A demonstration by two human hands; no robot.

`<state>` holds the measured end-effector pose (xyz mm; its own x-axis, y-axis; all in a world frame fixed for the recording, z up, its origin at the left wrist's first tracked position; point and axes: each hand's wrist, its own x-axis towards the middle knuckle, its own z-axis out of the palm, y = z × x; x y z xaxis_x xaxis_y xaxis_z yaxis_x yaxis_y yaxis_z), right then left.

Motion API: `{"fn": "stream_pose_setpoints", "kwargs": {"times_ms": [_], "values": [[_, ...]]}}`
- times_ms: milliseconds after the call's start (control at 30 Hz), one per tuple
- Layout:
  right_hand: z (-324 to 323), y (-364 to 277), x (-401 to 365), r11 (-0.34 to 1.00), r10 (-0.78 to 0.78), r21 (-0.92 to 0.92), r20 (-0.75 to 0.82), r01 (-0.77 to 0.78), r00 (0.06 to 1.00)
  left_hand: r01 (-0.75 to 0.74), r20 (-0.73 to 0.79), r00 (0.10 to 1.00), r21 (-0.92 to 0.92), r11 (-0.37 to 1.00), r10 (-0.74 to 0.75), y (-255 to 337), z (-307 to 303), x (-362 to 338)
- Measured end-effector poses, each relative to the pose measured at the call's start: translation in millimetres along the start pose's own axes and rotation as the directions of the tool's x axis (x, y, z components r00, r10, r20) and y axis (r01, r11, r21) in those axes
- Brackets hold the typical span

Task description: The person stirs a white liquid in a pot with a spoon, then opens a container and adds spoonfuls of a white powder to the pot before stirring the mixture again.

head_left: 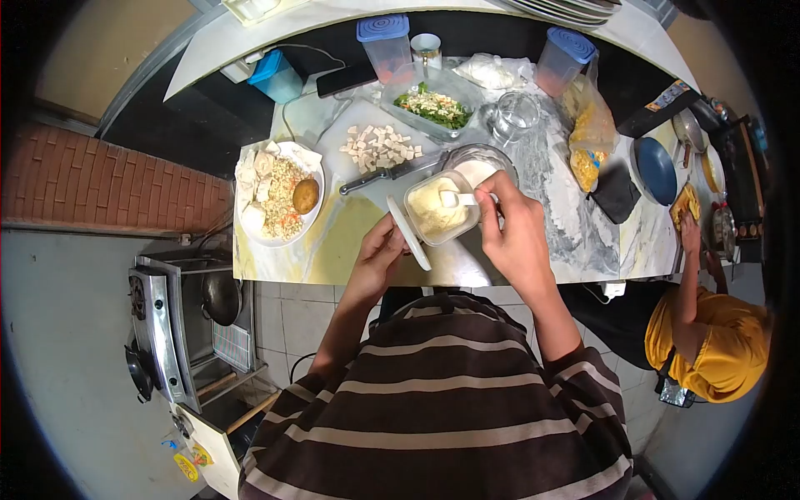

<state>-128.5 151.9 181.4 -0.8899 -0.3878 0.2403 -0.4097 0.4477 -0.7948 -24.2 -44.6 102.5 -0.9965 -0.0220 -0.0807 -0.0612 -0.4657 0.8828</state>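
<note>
My left hand (382, 252) is closed around the side of a small clear container (425, 237), its fingers partly hidden behind the upright white lid (408, 233). Pale yellow powder (437, 213) fills much of the container. Between the thumb and fingers of my right hand (512, 225) is the handle of a small white scoop (458, 199), its bowl in the powder. Just behind the container stands a bowl of white powder (477, 170). A black-handled knife (371, 179) and diced pale cubes (379, 150) lie on a white cutting board (340, 150) to the left.
A plate (271, 240) of chopped food stands left. A plastic tub with greens (433, 108), a clear glass bowl (514, 115) and a bag of yellow food (587, 142) stand behind. At right, a person in a yellow shirt (708, 342) works near a blue pan (656, 171).
</note>
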Motion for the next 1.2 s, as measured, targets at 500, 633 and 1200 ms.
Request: {"fn": "stream_pose_setpoints", "kwargs": {"times_ms": [500,633,1200], "values": [[1,32,1,0.937,0.197,0.294,-0.007,-0.186,0.98,-0.022,-0.126,0.992,-0.024,0.999,0.019,4,2,-8],[-3,39,5,0.908,0.189,0.379,0.006,-0.178,0.982,0.002,-0.137,0.991,-0.037,0.999,-0.007,0,-3,-9],[2,112,29,0.857,-0.22,-0.499,-0.136,0.125,0.966,-0.159,-0.353,0.931,-0.153,0.975,0.097,-3,-21,-10]]}}
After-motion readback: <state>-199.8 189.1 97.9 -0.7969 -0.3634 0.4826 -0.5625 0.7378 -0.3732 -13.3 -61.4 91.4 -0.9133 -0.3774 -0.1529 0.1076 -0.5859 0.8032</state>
